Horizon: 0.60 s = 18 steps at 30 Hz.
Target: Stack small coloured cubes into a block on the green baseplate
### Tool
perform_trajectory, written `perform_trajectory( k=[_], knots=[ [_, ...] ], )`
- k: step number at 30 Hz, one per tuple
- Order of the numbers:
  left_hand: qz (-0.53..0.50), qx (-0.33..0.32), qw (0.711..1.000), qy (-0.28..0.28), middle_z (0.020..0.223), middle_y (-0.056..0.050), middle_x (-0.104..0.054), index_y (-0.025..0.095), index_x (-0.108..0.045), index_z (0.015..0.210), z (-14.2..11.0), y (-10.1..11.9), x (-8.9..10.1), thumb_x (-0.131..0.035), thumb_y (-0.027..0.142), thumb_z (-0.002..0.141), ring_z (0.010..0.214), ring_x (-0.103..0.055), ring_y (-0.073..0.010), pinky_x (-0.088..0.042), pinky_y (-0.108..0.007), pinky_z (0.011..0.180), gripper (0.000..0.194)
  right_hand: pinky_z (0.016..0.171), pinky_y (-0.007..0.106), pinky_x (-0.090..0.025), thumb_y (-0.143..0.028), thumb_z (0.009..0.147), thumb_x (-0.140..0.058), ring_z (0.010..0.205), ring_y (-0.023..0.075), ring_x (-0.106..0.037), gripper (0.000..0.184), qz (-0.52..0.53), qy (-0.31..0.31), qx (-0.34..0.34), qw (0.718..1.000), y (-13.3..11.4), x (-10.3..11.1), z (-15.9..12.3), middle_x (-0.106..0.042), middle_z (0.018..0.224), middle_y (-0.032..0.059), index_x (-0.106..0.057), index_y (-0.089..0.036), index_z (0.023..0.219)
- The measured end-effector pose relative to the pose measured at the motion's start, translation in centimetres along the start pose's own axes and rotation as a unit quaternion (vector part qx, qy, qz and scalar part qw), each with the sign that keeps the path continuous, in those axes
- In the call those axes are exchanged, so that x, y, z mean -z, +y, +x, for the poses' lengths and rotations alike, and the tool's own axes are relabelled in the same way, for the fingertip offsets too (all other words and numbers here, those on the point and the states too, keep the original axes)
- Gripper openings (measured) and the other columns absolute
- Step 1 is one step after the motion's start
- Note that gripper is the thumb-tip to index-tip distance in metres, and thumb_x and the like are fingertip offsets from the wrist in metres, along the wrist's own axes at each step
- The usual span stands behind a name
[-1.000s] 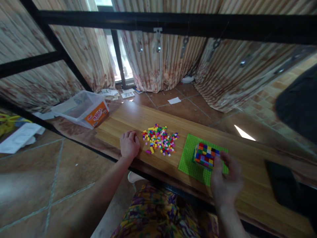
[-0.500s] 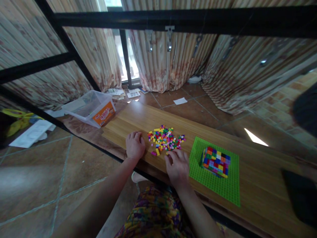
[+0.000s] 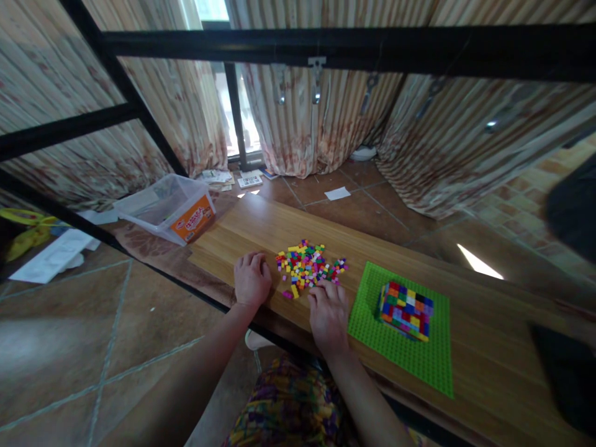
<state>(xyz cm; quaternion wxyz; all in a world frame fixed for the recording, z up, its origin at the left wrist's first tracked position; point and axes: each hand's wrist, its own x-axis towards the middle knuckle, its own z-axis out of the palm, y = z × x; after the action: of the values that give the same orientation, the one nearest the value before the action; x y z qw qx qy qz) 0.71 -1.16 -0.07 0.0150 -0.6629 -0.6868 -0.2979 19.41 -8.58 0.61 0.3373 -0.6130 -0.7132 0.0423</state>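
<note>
A pile of small coloured bricks lies on the wooden board. My left hand rests on the board just left of the pile, fingers curled loosely, holding nothing that I can see. At the pile's near edge sits my right hand, fingertips bent down onto the bricks; what they pinch is hidden. To the right lies a green baseplate with a multicoloured block of stacked bricks on it.
A clear plastic tub with an orange label stands at the board's far left end. A black metal frame crosses overhead. Papers lie on the tiled floor. A dark object sits at the right edge.
My right hand left the stacked block on the baseplate and moved left to the loose pile, then settled its fingertips on the bricks. My left hand stayed put.
</note>
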Motion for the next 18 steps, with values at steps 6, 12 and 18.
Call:
perform_trajectory(
  k=[6, 12, 18],
  knots=[
    [0.008, -0.009, 1.0, 0.003, 0.107, -0.012, -0.066, 0.015, -0.067, 0.102, 0.1, -0.2, 0.0, -0.048, 0.023, 0.086, 0.101, -0.056, -0.0289, -0.044, -0.043, 0.093, 0.026, 0.076, 0.03, -0.048, -0.022, 0.096, -0.045, 0.083, 0.0172, -0.061, 0.018, 0.12, 0.019, -0.039, 0.992, -0.8, 2.6, -0.3, -0.065, 0.09, 0.0045, -0.062, -0.021, 0.092],
    [0.009, -0.017, 1.0, 0.004, 0.11, -0.013, -0.066, 0.015, -0.067, 0.103, 0.3, -0.2, 0.0, -0.046, 0.025, 0.087, 0.103, -0.055, -0.0293, -0.044, -0.044, 0.094, 0.028, 0.074, 0.028, -0.052, -0.027, 0.094, -0.052, 0.083, 0.0154, -0.065, 0.017, 0.158, 0.088, -0.119, 0.976, 1.9, 7.2, -3.7, -0.069, 0.091, 0.004, -0.069, -0.022, 0.096],
    [0.01, -0.021, 1.0, 0.006, 0.108, -0.013, -0.066, 0.014, -0.068, 0.104, 0.4, -0.2, 0.0, -0.046, 0.025, 0.087, 0.101, -0.056, -0.0299, -0.044, -0.045, 0.094, 0.029, 0.081, 0.033, -0.053, -0.033, 0.091, -0.057, 0.09, 0.0185, -0.067, 0.02, 0.084, 0.133, -0.18, 0.971, 6.9, 12.0, -5.2, -0.071, 0.1, 0.0063, -0.073, -0.022, 0.098]
  ],
)
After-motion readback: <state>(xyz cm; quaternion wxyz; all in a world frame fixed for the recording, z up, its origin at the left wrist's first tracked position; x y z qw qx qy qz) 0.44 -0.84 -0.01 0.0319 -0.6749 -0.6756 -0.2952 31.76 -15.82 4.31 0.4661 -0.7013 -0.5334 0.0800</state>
